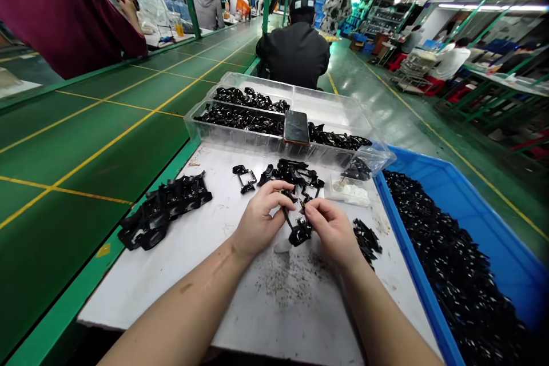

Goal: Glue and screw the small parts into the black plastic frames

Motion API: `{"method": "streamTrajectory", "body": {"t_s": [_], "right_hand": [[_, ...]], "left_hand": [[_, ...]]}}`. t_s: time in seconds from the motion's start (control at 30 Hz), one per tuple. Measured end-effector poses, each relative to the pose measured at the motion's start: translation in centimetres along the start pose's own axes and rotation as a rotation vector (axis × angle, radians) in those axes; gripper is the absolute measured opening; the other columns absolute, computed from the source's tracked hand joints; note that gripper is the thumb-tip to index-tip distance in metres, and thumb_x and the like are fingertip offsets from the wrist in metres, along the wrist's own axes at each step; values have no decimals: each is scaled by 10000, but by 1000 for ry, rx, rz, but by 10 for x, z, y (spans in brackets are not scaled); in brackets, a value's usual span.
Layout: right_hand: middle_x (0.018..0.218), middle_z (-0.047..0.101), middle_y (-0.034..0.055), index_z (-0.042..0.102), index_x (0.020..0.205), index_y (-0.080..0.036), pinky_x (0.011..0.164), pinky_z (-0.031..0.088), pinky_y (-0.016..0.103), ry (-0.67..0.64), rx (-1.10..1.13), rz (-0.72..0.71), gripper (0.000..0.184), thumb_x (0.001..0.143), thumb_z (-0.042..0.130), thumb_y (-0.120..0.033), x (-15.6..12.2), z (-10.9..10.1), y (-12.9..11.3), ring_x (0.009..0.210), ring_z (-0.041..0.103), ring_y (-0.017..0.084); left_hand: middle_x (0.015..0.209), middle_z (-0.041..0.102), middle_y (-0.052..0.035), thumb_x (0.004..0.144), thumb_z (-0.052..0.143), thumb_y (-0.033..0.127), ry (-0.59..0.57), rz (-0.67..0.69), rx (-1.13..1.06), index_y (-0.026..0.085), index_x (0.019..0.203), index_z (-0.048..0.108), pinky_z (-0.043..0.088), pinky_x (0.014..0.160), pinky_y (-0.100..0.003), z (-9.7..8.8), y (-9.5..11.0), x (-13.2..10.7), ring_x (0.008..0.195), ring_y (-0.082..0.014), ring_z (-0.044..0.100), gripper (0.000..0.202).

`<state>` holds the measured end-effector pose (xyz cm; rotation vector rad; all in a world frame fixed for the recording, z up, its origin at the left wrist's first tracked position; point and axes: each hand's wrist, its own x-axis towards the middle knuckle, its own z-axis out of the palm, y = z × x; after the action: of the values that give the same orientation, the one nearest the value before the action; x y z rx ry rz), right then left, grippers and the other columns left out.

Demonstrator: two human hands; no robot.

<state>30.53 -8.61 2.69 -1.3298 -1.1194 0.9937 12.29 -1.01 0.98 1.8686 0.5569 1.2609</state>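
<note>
Both my hands meet over the white work board (171, 274). My left hand (259, 220) pinches the top of a small black plastic frame part (299, 230). My right hand (330, 231) grips the same part from the right, fingers curled round it. Just beyond my fingers lies a loose heap of black parts (295, 174). A single black part (244, 177) sits to its left.
A stacked row of black parts (165, 209) lies at the board's left edge. Clear trays (240, 134) of parts stand behind, with a phone (295, 126) on them. A blue bin (484, 223) of black scraps is at right. A seated person (295, 48) is ahead.
</note>
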Motion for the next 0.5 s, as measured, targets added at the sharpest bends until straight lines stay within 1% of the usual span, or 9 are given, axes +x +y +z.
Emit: {"method": "streamTrajectory", "body": {"t_s": [0.07,0.13,0.2,0.27,0.3,0.37,0.4,0.43,0.5], "right_hand": [[684,572,-14,678,739,-182,619,389,262,13,134,82,431,855,852,-558,1,2,1,658,465,133],[678,571,-15,658,731,-185,587,391,259,39,221,129,435,844,850,-558,1,4,1,623,454,124],[686,566,-15,645,744,-195,560,403,260,68,276,144,421,854,817,-563,1,5,0,605,455,124],[721,574,-12,638,764,-205,554,435,263,123,360,159,409,838,811,-568,2,4,-2,621,485,131],[741,581,-12,637,776,-209,559,457,267,158,419,176,410,817,825,-571,3,3,-3,627,498,131],[743,580,-21,634,791,-212,557,479,269,226,528,211,428,769,870,-568,6,0,-3,597,492,117],[732,576,-27,634,799,-212,551,478,264,257,548,216,435,752,891,-560,7,-2,-3,577,479,107],[721,569,-32,633,808,-213,543,468,258,278,521,202,442,753,897,-563,8,-3,-1,560,466,99],[707,563,-35,626,831,-222,531,441,250,289,362,129,453,802,859,-609,9,-5,3,552,460,101]], "left_hand": [[1399,693,-102,1008,654,113,5,-60,-107,240,1175,734,575,1125,-460,7,-2,-1,1279,-241,694,224],[1486,656,-109,1037,656,168,9,-150,-292,260,1364,642,577,1135,-448,13,-3,-3,1295,-240,704,340],[1543,612,-111,1051,649,190,0,-232,-445,279,1454,559,563,1153,-430,16,-4,-5,1317,-235,696,422],[1524,611,-111,1059,647,204,-17,-308,-497,283,1476,526,554,1144,-413,14,-3,-7,1317,-231,686,442],[1470,638,-113,1062,645,215,-33,-348,-498,271,1468,528,563,1112,-406,12,-3,-7,1272,-226,702,426],[1285,709,-106,1069,638,251,-82,-429,-498,227,1413,560,589,1012,-392,7,-2,-5,1116,-210,744,353],[1199,729,-97,1071,636,271,-100,-461,-505,207,1382,577,593,971,-387,5,-2,-4,1047,-203,751,323],[1138,741,-90,1070,641,294,-110,-486,-519,192,1353,593,593,943,-383,2,-1,-3,999,-198,750,305],[1094,758,-86,1054,670,345,-100,-529,-556,178,1308,629,591,909,-373,-1,-1,-1,951,-192,742,307]]}}
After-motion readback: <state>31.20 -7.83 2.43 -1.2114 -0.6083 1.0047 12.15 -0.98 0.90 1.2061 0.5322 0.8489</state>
